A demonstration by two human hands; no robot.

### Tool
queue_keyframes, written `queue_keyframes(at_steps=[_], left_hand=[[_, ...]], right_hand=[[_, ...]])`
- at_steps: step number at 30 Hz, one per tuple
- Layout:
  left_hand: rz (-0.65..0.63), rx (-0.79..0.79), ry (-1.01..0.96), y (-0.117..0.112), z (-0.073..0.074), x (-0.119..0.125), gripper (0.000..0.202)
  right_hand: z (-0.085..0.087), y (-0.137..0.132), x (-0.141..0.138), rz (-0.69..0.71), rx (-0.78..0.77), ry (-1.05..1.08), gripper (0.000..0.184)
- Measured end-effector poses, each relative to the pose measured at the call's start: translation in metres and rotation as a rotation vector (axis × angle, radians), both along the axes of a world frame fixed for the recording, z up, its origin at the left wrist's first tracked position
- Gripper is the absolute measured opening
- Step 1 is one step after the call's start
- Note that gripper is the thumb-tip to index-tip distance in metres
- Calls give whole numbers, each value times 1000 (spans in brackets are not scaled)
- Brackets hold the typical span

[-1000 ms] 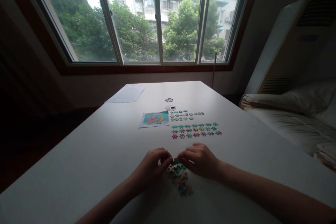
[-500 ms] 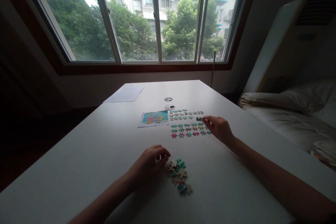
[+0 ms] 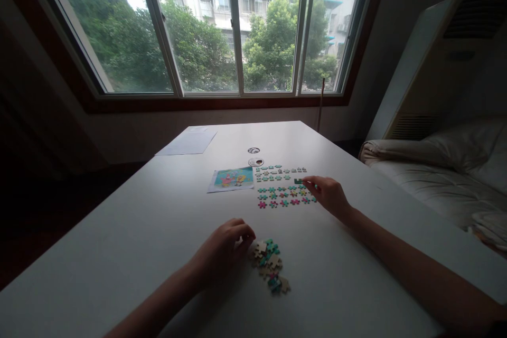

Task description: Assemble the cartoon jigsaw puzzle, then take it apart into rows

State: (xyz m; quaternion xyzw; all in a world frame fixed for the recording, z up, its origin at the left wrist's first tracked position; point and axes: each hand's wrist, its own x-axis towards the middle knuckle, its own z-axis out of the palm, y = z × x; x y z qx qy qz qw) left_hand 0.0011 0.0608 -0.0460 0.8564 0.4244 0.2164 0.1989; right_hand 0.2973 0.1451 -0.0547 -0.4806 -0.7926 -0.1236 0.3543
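My right hand [image 3: 327, 193] pinches a dark green jigsaw puzzle piece [image 3: 298, 181] at the right end of a row. Around it, puzzle pieces [image 3: 284, 203] lie in several rows on the white table [image 3: 166, 227]. My left hand [image 3: 227, 243] rests with loosely bent fingers, a gap showing between them and nothing visible inside. Just right of its fingertips sits a heap of loose puzzle pieces [image 3: 273, 261], some green side up, others with the pale back showing. Left of the rows lies a picture sheet [image 3: 232, 178] with cartoon figures on a turquoise ground.
Two small round items [image 3: 255, 162] lie beyond the rows, on the table's middle line. A sheet of paper [image 3: 188, 141] lies at the far left corner. Past the table's right edge stands a pale padded sofa [image 3: 428, 169]; a window [image 3: 237, 37] is ahead.
My right hand has shifted slightly left with the dark green puzzle piece, toward the other pieces in that row. My left hand has barely moved.
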Motion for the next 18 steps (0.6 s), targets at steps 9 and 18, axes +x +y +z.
queue_keyframes(at_steps=[9,18], left_hand=[[10,23,28,2,2,-5,18],[14,27,54,3,5,-6,18]], right_hand=[[-1,31,5,-68,-210,-94,18],[-1,63,2,-155,-338,-169,20]])
